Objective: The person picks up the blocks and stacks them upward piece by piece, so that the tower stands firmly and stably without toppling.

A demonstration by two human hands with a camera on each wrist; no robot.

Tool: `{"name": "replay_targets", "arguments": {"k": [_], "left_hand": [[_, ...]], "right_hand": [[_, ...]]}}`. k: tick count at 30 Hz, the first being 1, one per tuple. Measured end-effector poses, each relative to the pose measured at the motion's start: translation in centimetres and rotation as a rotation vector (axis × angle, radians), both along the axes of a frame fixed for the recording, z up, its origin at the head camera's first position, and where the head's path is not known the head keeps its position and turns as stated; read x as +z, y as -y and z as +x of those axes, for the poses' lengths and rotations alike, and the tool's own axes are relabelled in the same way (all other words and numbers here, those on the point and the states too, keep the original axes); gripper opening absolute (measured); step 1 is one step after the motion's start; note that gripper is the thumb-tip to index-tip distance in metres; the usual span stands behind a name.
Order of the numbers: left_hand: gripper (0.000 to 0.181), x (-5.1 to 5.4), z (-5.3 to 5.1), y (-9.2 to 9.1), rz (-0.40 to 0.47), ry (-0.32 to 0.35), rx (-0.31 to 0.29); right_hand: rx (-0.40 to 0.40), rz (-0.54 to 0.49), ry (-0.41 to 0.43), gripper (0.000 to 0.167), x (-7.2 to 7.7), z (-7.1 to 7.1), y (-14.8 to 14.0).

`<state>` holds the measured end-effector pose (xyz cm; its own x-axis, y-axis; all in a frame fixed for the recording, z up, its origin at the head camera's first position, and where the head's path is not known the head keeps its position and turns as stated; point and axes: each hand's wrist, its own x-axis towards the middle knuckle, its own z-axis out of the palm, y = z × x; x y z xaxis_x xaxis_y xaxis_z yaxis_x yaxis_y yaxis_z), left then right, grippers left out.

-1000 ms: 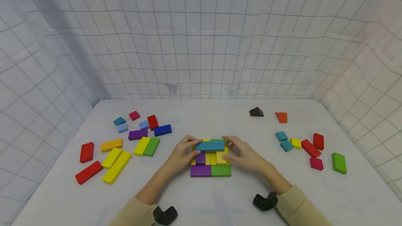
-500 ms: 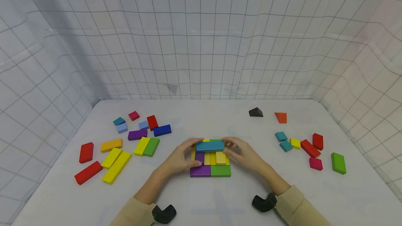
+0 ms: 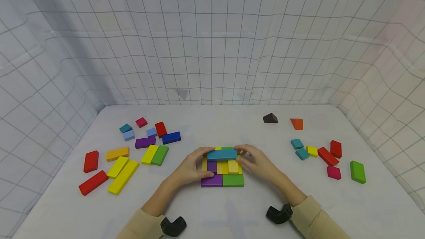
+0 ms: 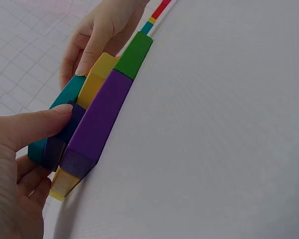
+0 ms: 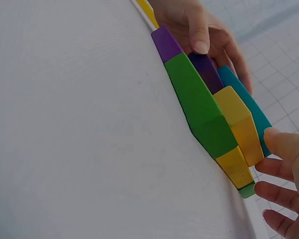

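A low stack of coloured blocks lies between both hands, a long teal block (image 3: 221, 154) across its top. The left hand (image 3: 187, 167) has its thumb on the near end of a small purple block (image 3: 211, 166), fingers curled behind at the stack's left side. At the teal block's right end, the right hand (image 3: 260, 163) holds it with thumb in front and index finger behind. A pale yellow block (image 3: 233, 167) sits right of the small purple one. In front lie a long purple block (image 3: 211, 181) and a green block (image 3: 233, 180).
At the left of the white table (image 3: 212, 209) lie loose blocks, among them a red one (image 3: 93, 183) and a long yellow one (image 3: 124, 177). Several more lie at the right, including a green one (image 3: 358, 172). A black block (image 3: 270, 118) and an orange one (image 3: 297, 124) stand farther back.
The left thumb has moved nearer the person, from beside the teal block to the small purple block's near end. That block has shifted very slightly. The right hand has barely moved.
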<state>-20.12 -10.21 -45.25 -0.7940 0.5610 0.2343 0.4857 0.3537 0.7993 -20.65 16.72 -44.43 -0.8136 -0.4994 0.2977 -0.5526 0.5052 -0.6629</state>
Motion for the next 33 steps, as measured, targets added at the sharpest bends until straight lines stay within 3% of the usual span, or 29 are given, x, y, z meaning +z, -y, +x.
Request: {"name": "replay_targets", "arguments": {"k": [7,13,20,27,33], "left_hand": [[0.067,-0.1,0.1,-0.2,-0.002,0.01,0.018],[0.062,-0.1,0.3,-0.3,0.021,0.011,0.011],[0.052,2.4,1.5,-0.6,0.046,-0.015,-0.013],[0.055,-0.1,0.2,-0.2,0.032,-0.031,-0.019],[0.056,-0.1,0.2,-0.2,0.026,-0.013,-0.015]], "right_hand": [[0.009,0.007,-0.014,0.037,0.4,0.2,0.1],[0.041,0.019,0.036,0.053,0.7,0.4,-0.1],[0.08,0.062,0.05,0.069,0.4,0.2,-0.4],[0.1,0.08,0.034,0.072,0.4,0.1,-0.5],[0.089,0.076,-0.018,0.072,0.2,0.1,-0.5]]}}
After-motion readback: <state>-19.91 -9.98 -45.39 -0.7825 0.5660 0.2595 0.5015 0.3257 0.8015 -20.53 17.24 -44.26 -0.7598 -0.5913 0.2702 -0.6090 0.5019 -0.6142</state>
